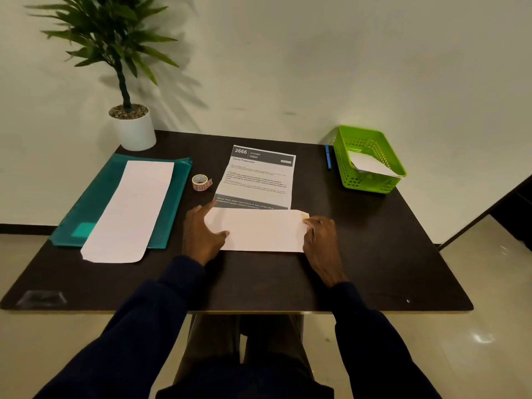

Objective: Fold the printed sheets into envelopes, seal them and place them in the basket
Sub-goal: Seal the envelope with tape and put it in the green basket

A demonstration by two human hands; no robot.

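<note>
A printed sheet (pixel 259 177) headed "2666 Kitchen" lies in the middle of the dark table, its near third folded up into a blank white flap (pixel 259 230). My left hand (pixel 201 234) rests on the flap's left end, fingers spread, thumb lying on the paper. My right hand (pixel 319 240) pinches the flap's right edge near the top corner. A green plastic basket (pixel 345 168) at the back right holds a folded white envelope (pixel 371 165). A small roll of stickers (pixel 200 182) sits left of the sheet.
A teal folder (pixel 86 214) at the left carries a long blank white sheet (pixel 129 211). A potted plant in a white pot (pixel 134 131) stands at the back left corner. A blue pen (pixel 328 156) lies beside the basket. The table's near edge (pixel 259 311) runs above my knees.
</note>
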